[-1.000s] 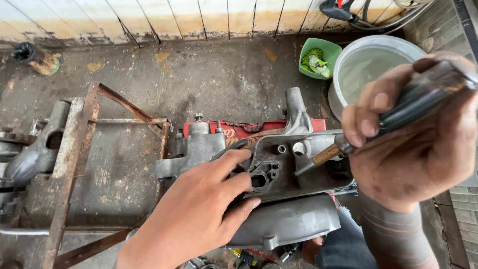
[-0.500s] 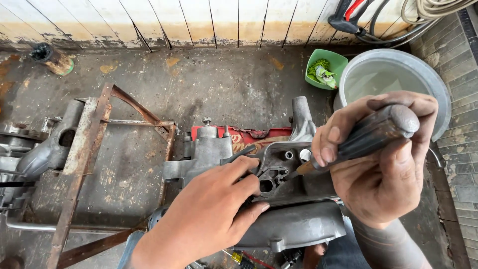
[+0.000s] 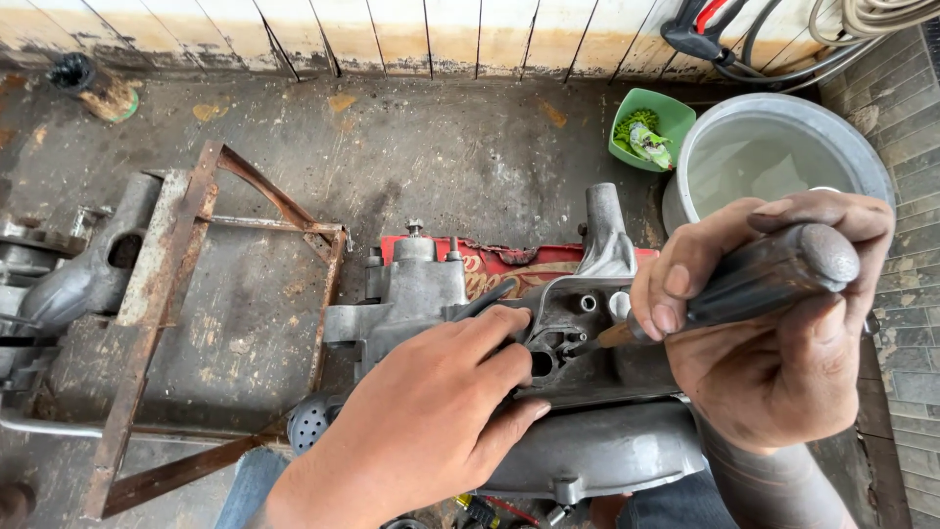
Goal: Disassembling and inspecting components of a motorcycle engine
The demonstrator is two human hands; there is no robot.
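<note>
The left hand [image 3: 431,421] lay spread, palm down, over the near side of a grey metal engine casing [image 3: 587,392], fingers pressing flat against it, apparently to keep the casting from shifting; it gripped nothing. The casing sat on the stained concrete floor [image 3: 441,157], close to the person's knees, partly over a flattened red sheet [image 3: 490,263] that seemed to serve as a pad beneath it.

The right hand [image 3: 774,333] was closed around the dark handle of a screwdriver [image 3: 754,284], held at a low slant so that its tip pointed down into a recess on the casing's top face, just beside the left fingertips. Whether the tip sat in a screw head could not be told.

Beyond the casing stood a pale bucket [image 3: 852,147] and a small green tub [image 3: 676,113] near the wall. A rusty metal frame [image 3: 157,323] lay to the left, well apart from both hands.
</note>
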